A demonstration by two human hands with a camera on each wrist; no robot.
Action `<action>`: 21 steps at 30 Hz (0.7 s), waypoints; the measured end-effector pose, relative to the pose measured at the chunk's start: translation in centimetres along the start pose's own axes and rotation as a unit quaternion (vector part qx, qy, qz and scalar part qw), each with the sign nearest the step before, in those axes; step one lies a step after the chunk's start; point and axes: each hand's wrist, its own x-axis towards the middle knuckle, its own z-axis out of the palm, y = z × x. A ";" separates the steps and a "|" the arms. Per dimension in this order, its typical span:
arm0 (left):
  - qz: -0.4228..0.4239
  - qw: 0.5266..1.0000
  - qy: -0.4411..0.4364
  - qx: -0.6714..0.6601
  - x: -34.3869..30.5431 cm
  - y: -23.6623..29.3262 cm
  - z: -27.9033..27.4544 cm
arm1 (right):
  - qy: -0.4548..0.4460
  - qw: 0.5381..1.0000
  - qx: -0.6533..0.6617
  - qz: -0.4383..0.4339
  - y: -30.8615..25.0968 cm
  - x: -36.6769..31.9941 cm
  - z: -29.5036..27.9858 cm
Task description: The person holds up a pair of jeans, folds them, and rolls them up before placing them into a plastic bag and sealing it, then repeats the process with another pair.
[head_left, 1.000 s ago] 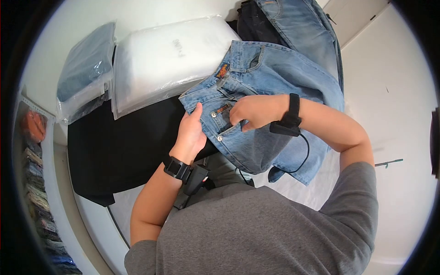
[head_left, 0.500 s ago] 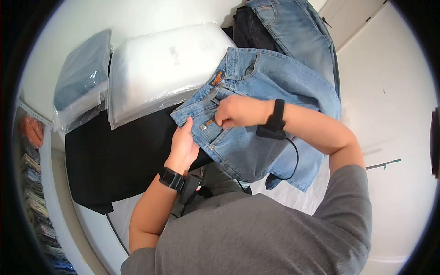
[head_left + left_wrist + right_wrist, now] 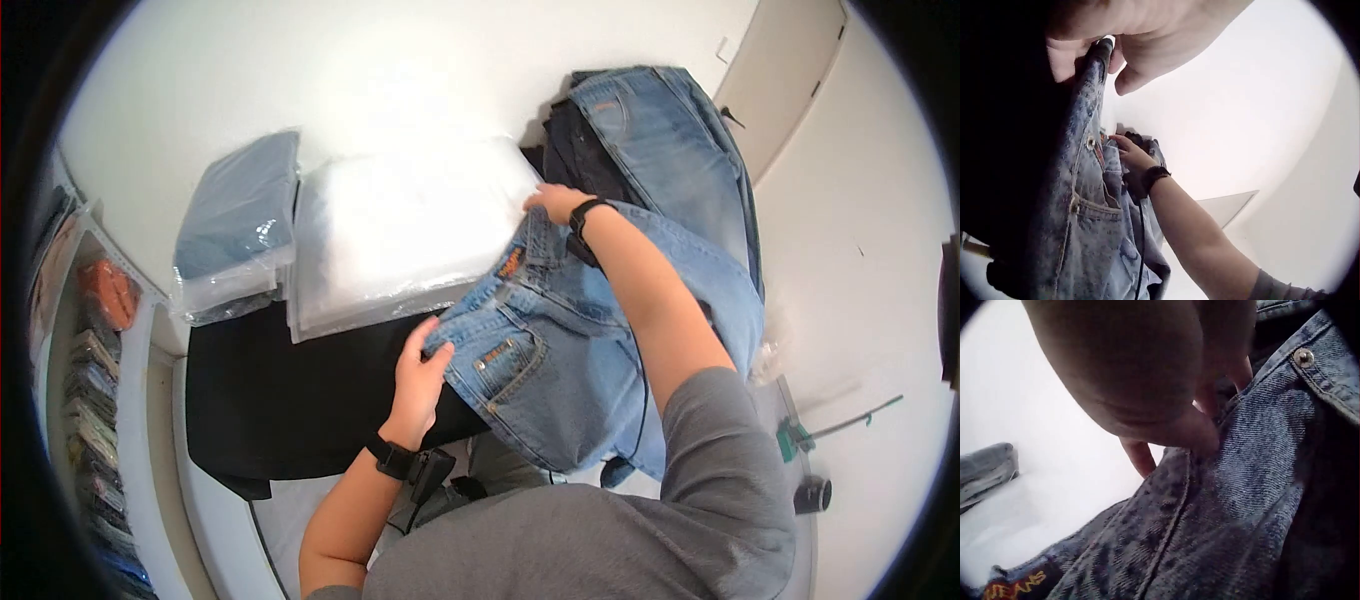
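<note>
A pair of light blue jeans (image 3: 600, 400) lies over the front of the black-covered table, its waistband toward the stack of plastic bags. An orange-lettered label (image 3: 510, 262) shows inside the waistband. My left hand (image 3: 415, 385) holds the waistband's near left end; thumb and fingers pinch that edge in the left wrist view. At the far end of the waistband is my right hand (image 3: 558, 202). In the right wrist view its thumb lies on the near side of the denim (image 3: 1166, 519) and its fingertips reach over the edge.
A thick stack of clear plastic bags (image 3: 410, 240) lies behind the jeans, with bagged folded denim (image 3: 240, 210) to its left. More jeans (image 3: 660, 150) are piled at the back right. Shelves of bagged clothes (image 3: 95, 440) line the left side. Black cloth (image 3: 300, 400) covers the table.
My right hand has left the small pocket and moved up and away to the waistband's far end. My left hand keeps its hold near the other end. The head view has shifted.
</note>
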 end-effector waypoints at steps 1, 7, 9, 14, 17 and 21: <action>-0.032 0.999 -0.005 0.008 0.1 0.5 0.0 | 0.017 1.000 0.000 -0.002 0.2 0.5 0.3; -0.064 0.996 -0.028 0.060 1.4 0.4 -1.0 | 0.014 0.999 0.028 0.013 0.5 0.6 -1.1; -0.067 0.992 -0.050 0.094 2.1 0.0 -1.5 | 0.062 0.997 0.014 -0.052 1.8 0.6 -0.8; -0.045 0.991 -0.093 0.085 1.8 1.1 -1.2 | 0.110 0.985 -0.011 -0.130 3.2 -6.7 -7.1; 0.066 0.975 -0.099 0.185 2.3 0.8 -1.5 | 0.195 0.974 0.003 -0.117 2.5 -17.4 -12.2; 0.196 0.950 -0.069 0.233 0.3 4.3 0.1 | 0.316 0.946 -0.026 -0.069 5.3 -33.2 -15.1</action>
